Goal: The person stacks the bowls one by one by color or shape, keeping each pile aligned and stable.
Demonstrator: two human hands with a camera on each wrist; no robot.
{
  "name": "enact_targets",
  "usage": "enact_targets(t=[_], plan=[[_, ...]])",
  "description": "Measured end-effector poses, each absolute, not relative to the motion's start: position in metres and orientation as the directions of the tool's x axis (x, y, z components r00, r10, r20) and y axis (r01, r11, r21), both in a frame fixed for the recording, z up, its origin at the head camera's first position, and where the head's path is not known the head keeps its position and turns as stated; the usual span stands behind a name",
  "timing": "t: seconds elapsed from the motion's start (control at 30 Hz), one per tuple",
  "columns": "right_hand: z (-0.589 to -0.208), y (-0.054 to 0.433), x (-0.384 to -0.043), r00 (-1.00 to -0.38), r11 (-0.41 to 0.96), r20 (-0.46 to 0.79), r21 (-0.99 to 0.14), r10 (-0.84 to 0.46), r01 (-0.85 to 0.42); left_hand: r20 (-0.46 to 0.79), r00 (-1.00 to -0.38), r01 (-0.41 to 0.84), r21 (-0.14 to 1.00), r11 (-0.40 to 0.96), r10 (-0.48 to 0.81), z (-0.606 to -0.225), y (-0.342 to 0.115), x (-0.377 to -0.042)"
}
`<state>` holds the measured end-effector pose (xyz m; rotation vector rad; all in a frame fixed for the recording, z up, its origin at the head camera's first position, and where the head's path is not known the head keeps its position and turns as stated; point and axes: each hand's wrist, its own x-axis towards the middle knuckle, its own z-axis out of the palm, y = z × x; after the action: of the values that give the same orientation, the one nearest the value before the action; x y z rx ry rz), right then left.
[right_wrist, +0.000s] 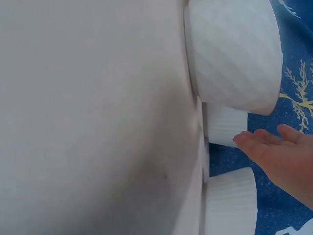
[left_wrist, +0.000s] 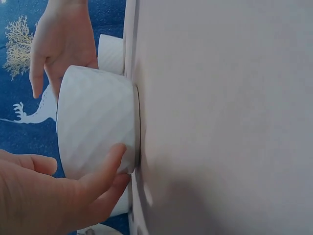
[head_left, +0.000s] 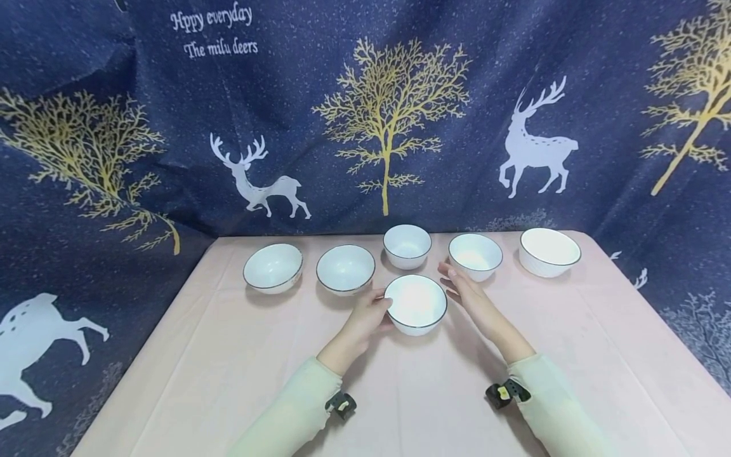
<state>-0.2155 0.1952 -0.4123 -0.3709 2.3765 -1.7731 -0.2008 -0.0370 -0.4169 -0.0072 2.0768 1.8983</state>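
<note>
Upright before five other bowls [head_left: 407, 244], the near bowl [head_left: 415, 303] is gripped at its left side by the left hand [head_left: 363, 324], thumb at the rim, seemingly to steady it, while the right hand [head_left: 475, 303], fingers extended, stands free just beside it.

Forearms and hands of the person. The left hand [head_left: 368, 314] and right hand [head_left: 465, 293] are bare. Behind them, the left sleeve [head_left: 294, 409] and right sleeve [head_left: 556, 400], long, plain and pale green, cover the forearms and end near the wrists. A black left wrist device [head_left: 344, 406] and black right wrist device [head_left: 499, 396] sit over the fabric behind the hands, on the inner sides; the right one bears a small yellow patch [head_left: 503, 393], its marking too small to read.
</note>
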Motion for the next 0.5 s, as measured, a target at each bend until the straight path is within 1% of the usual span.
enact_targets(t=[0.27,0.5], plan=[[-0.4159,0.1911,-0.2139,-0.957,0.232,-0.07,-0.973,-0.282,0.002,-0.286,-0.937,-0.279,0.958,0.065,0.202,-0.4208,-0.0342,-0.1997],[-0.4155,0.1868,-0.2156,-0.956,0.229,-0.146,-0.969,-0.254,0.088,-0.294,-0.937,-0.292,0.956,0.039,0.189,-0.4203,-0.0319,-0.1994]])
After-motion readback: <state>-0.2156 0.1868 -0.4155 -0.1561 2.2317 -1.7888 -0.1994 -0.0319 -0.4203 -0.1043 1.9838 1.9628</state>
